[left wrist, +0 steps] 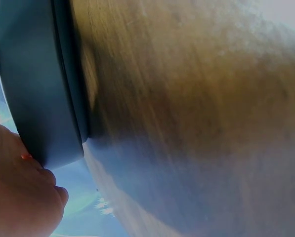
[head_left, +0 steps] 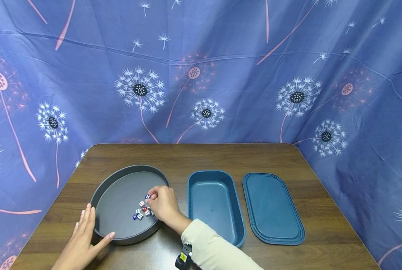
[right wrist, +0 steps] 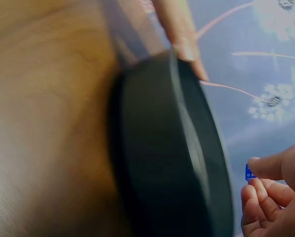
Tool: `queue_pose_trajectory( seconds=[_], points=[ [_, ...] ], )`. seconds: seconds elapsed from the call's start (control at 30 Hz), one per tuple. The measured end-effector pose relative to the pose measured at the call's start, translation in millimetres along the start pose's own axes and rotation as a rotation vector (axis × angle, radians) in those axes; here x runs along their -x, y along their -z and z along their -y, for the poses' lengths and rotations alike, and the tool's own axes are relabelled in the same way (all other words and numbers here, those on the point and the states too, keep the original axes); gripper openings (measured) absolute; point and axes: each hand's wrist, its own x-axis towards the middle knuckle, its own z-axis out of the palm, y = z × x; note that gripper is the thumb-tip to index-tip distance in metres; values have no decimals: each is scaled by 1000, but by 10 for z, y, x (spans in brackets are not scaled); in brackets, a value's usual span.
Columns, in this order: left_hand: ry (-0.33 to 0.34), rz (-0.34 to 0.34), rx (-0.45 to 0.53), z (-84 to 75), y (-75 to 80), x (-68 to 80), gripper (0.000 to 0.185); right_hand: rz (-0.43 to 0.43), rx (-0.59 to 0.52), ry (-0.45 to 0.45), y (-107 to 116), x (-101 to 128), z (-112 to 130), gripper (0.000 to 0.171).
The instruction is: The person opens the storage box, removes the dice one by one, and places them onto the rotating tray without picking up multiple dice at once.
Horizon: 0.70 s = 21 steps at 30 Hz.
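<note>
Between thumb and fingers, my right hand (head_left: pixel 165 203) pinches a blue die (head_left: pixel 148 196) over the right part of a round dark grey tray (head_left: pixel 116 198). The same blue die (right wrist: pixel 250 173) shows at the fingertips in the right wrist view. Below it, several dice lie in a loose cluster on the tray floor, among them a white die (head_left: pixel 140 216), a red die (head_left: pixel 144 209) and another blue die (head_left: pixel 135 216); the hand hides part of the cluster. With fairly straight fingers, my left hand (head_left: pixel 81 240) rests against the tray's left outer wall, its thumb at the front rim.
A deep blue rectangular box (head_left: pixel 211 202) stands right of the tray, partly behind my right sleeve (head_left: pixel 217 245). Its matching flat lid (head_left: pixel 271 208) lies farther right on the wooden table (head_left: pixel 322 225). A dandelion-patterned cloth (head_left: pixel 238 93) hangs behind and at both sides.
</note>
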Motion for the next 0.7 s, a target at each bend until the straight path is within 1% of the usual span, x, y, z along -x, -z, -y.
queue_pose_trajectory(
  seconds=[0.1, 0.27, 0.43, 0.5, 0.57, 0.7],
  points=[
    [2, 0, 6, -2, 1, -3, 102, 24, 60, 43, -130, 85, -28, 11],
    [14, 10, 5, -5, 7, -9, 102, 47, 151, 154, -263, 192, -85, 14],
    [17, 13, 6, -2, 14, -6, 102, 55, 314, 258, -322, 249, -129, 14],
    [23, 21, 5, -4, 16, -5, 102, 53, 372, 287, -325, 264, -131, 14],
    [32, 31, 4, -7, 16, -6, 102, 51, 407, 306, -326, 273, -131, 14],
    [39, 38, 3, -13, 17, -8, 102, 50, 431, 316, -317, 285, -122, 15]
  ],
)
